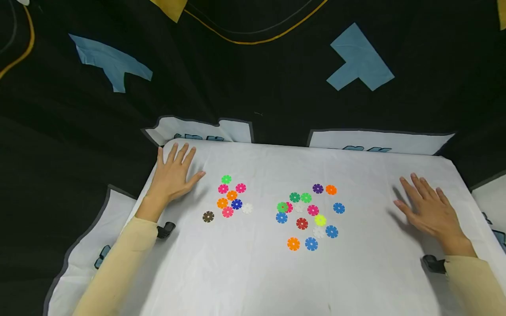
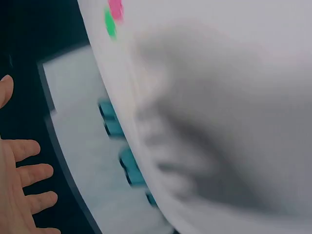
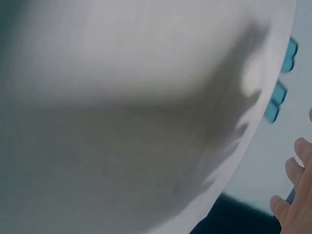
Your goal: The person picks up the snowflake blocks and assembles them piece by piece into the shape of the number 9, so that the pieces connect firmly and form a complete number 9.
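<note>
My left hand (image 1: 171, 179) hovers over the far left of the white table, fingers spread and holding nothing. To its right lies a loose cluster of small notched plastic discs, among them a light green disc (image 1: 226, 179), a dark blue disc (image 1: 236, 204) and a brown disc (image 1: 207, 216). Over the right side my right hand (image 1: 432, 215) is also spread, with nothing in it. A second group of discs sits between the hands, including a purple disc (image 1: 318, 188), a red disc (image 1: 302, 223) and a yellow disc (image 1: 320, 220). One green disc (image 1: 282, 207) overlaps a pink one.
A white cloth covers the table (image 1: 245, 281). Black fabric (image 1: 253, 92) hangs behind it, bearing a pale blue patch (image 1: 361, 57) and a yellow cord (image 1: 245, 43). Each wrist wears a small black camera, such as the left camera (image 1: 166, 230).
</note>
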`<state>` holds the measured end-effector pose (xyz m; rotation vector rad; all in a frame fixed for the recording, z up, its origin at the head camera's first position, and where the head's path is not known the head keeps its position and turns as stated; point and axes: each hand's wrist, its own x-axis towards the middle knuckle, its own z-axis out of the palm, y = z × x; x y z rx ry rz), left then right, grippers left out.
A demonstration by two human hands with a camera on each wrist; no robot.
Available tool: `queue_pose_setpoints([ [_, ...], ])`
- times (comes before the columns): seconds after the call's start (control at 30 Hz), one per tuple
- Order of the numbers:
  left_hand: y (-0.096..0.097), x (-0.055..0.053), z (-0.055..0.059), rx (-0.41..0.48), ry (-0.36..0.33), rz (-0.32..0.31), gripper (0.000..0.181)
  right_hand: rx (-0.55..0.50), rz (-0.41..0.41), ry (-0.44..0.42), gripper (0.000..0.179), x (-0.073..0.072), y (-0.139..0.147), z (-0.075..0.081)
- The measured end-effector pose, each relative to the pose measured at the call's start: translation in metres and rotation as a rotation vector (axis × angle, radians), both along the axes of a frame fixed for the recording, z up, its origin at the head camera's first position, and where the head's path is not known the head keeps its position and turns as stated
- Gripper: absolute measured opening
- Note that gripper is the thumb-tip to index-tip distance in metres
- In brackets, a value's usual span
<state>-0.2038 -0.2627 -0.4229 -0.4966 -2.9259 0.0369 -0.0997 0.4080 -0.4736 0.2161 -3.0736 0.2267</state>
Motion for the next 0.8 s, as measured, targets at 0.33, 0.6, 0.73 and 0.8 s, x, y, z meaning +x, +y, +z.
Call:
queue_pose_setpoints([
  [0.33, 0.077, 0.02, -0.006, 0.096, -0.099, -0.295, 0.071, -0.088, 0.202, 0.051, 0.07, -0.003, -0.079, 0.01],
  [0.6, 0.134, 0.025, -0.028, 0.271, -0.372, -0.47, 0.06, -0.169, 0.342, -0.017, 0.052, -0.012, -0.151, 0.005],
  [0.73, 0.158, 0.024, -0.04, 0.291, -0.457, -0.523, 0.052, -0.204, 0.362, -0.079, 0.046, -0.019, -0.169, -0.001],
  [0.8, 0.168, 0.023, -0.046, 0.279, -0.472, -0.545, 0.049, -0.205, 0.369, -0.092, 0.043, -0.022, -0.175, -0.004],
])
